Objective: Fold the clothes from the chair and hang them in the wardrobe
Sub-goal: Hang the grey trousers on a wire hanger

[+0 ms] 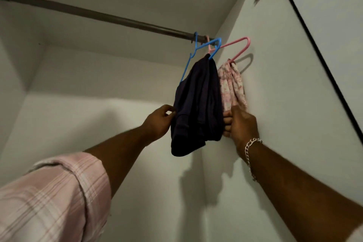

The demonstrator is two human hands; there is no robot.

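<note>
Left hand (160, 121) pinching dark garment (197, 108) on blue hanger (196, 55), right hand (242, 124) apparently gripping its other edge

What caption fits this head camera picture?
Both hands straighten a dark garment on a blue hanger.

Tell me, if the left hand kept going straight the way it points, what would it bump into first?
Most likely the dark folded garment on the blue hanger: the left hand already sits at its edge, fingers aimed into it. Depth is hard to judge.
</note>
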